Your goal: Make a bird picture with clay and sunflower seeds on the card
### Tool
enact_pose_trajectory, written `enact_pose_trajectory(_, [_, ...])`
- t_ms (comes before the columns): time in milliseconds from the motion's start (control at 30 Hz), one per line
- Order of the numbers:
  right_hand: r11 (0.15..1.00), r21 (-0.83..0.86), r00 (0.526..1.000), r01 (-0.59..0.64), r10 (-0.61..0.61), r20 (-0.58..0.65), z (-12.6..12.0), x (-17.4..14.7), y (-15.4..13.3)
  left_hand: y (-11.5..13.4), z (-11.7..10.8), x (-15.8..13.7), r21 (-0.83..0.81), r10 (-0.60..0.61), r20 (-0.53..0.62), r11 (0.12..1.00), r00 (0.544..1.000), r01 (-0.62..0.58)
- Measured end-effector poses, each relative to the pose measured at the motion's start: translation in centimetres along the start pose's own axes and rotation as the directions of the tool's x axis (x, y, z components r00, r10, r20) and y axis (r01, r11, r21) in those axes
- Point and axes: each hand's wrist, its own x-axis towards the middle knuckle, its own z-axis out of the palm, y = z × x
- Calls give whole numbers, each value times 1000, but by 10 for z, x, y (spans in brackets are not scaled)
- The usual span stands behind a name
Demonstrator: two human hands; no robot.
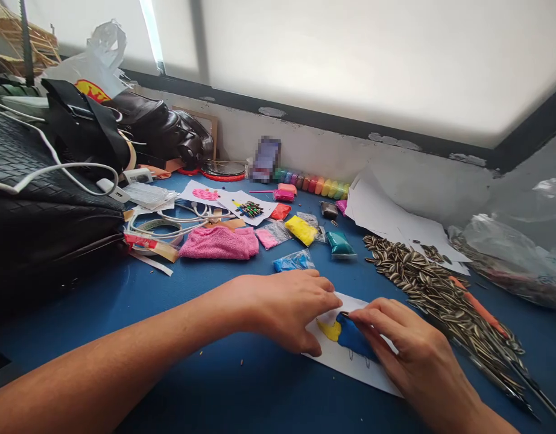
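A white sheet of paper (327, 358) lies on the blue table, bearing a flat blue clay shape (354, 339) with a yellow clay part (330, 330) at its left and small drawn legs below. My left hand (289, 310) rests at the sheet's left and far edge, fingers spread, holding nothing. Thumb and forefinger of my right hand (411, 346) pinch a dark sunflower seed (344, 313) at the upper edge of the blue clay. Part of the blue shape is hidden behind the right hand. A large heap of striped sunflower seeds (423, 283) spreads to the right.
Beyond my hands lie a pink towel (220, 243) and clay packets in yellow (301, 230), teal (341, 245) and blue (293, 261). A finished-looking seed picture (251, 209) is farther back. Black bags (47, 223) crowd the left; a plastic bag (517, 253) sits right.
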Motion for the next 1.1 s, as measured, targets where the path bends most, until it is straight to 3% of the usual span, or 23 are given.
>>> enact_pose_trajectory(533, [998,-60,1000,24,-24,-2,1,2,0,1,-4,-1,19,14,19,1000,1000,-14])
enact_pose_trajectory(1100, [981,-183,996,66,-53,76,4,1,-1,-2,-1,1,48,42,8,998,999,-42])
